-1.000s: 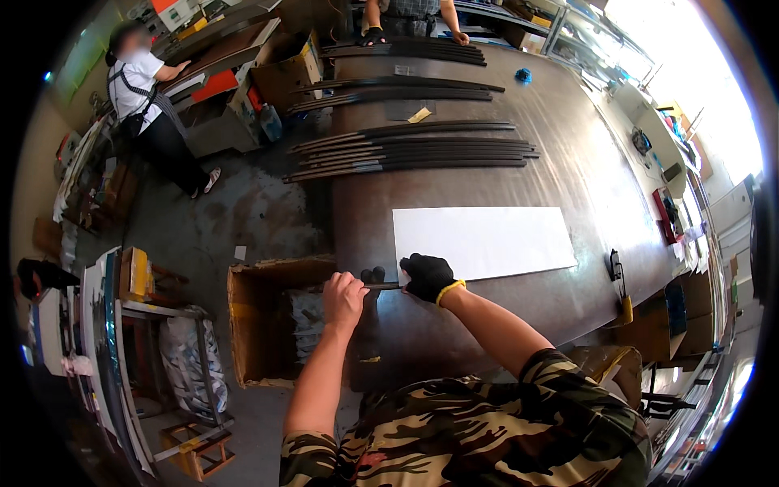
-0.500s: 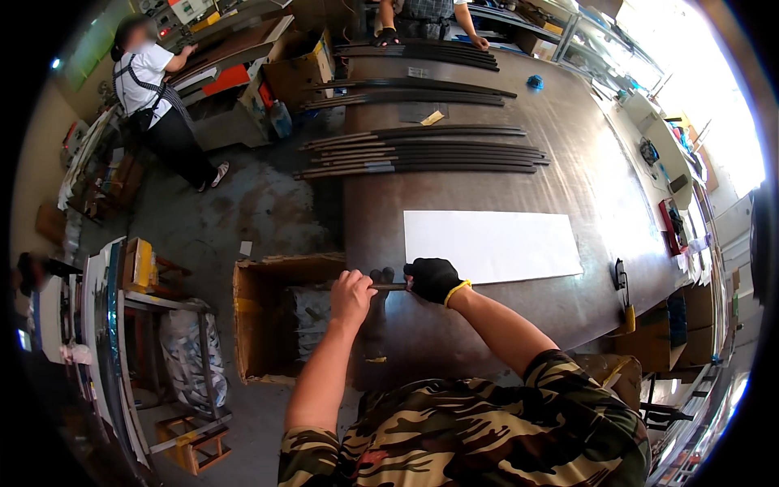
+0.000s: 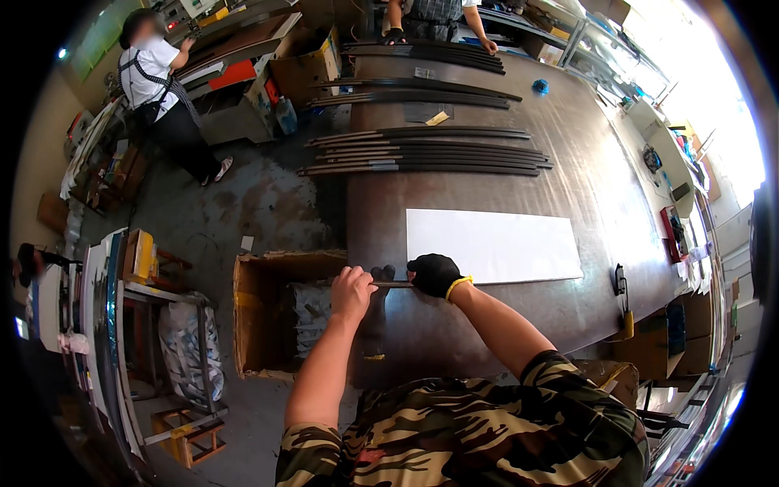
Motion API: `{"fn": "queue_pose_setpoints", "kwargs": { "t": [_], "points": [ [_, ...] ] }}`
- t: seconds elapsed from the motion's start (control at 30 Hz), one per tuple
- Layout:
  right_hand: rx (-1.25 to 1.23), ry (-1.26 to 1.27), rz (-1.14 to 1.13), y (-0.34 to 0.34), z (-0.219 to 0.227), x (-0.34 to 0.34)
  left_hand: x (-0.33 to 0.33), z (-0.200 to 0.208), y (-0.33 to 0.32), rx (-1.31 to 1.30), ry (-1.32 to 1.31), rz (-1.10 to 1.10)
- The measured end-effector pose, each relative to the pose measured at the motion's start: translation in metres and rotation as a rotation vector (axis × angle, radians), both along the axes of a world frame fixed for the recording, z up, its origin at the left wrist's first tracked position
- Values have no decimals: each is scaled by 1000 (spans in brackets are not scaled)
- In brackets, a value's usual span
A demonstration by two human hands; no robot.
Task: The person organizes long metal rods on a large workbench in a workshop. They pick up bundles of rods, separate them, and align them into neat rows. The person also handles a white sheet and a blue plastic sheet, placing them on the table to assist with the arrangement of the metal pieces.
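Basically unchanged over one second | bare left hand (image 3: 354, 292) and gloved right hand (image 3: 436, 276): fingers clamped on thin rod (image 3: 394, 284), no release, handling judged mid-step | rod crosses left edge of bench (image 3: 479, 188) | surface: white sheet (image 3: 497, 246) right of rod, dark strips (image 3: 462, 151) toward far edge | room: open carton (image 3: 245, 325) off left edge, co-worker (image 3: 432, 15) beyond far edge
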State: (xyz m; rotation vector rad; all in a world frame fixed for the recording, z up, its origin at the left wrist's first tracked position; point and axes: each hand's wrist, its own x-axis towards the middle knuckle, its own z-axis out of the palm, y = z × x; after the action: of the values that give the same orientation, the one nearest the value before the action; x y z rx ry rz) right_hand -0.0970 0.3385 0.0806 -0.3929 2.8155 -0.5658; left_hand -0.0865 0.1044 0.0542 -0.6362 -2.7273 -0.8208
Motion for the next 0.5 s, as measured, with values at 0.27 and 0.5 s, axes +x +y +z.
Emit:
{"fn": "queue_pose_setpoints", "kwargs": {
  "t": [0.27, 0.5],
  "points": [
    [-418, -155, -229, 64, -50, -17, -7, -11, -1, -48, -27, 18],
    [-1165, 202, -1390, 344, -17, 137, -12, -17, -3, -86, -21, -39]
  ]
}}
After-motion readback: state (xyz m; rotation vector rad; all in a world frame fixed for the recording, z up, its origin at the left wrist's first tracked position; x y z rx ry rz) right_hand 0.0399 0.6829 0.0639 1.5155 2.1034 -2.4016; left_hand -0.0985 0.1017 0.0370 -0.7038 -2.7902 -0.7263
